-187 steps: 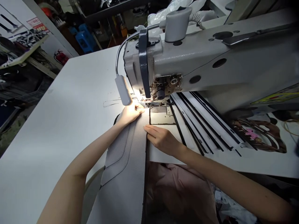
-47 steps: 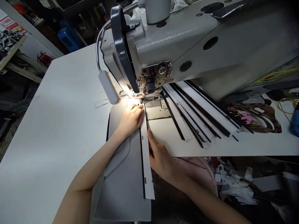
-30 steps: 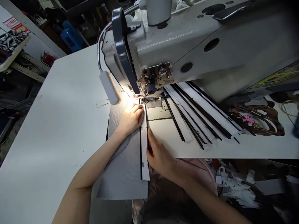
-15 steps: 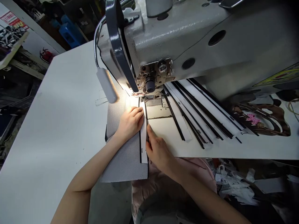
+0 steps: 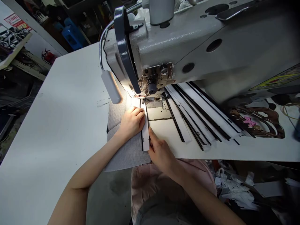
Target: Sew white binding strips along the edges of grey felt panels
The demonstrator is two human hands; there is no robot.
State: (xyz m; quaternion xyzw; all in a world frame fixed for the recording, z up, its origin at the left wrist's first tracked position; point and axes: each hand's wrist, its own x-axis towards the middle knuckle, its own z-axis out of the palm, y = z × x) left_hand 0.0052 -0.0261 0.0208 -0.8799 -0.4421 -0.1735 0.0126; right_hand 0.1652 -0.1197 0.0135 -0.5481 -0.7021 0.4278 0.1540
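Note:
A white strip with a black edge [image 5: 145, 137] lies lengthwise on a piece of grey woven fabric [image 5: 127, 154], its far end under the presser foot of a sewing machine [image 5: 150, 99]. My left hand [image 5: 133, 120] presses down on both, its curled fingertips at the strip just short of the foot. At the fabric's right edge, my right hand [image 5: 160, 151] pinches the strip and fabric border between thumb and forefinger. The fabric's near end hangs over the table edge.
Several white strips with black edges [image 5: 197, 112] are fanned out right of the needle area. A lamp [image 5: 111, 87] hangs left of the machine head. Farther right lies a brown object with a pink bow [image 5: 257, 122]. The white table [image 5: 58, 118] stretches left.
The fabric and strip have slid away from me, farther under the presser foot. Both hands remain on them in nearly the same place. The view has shifted slightly.

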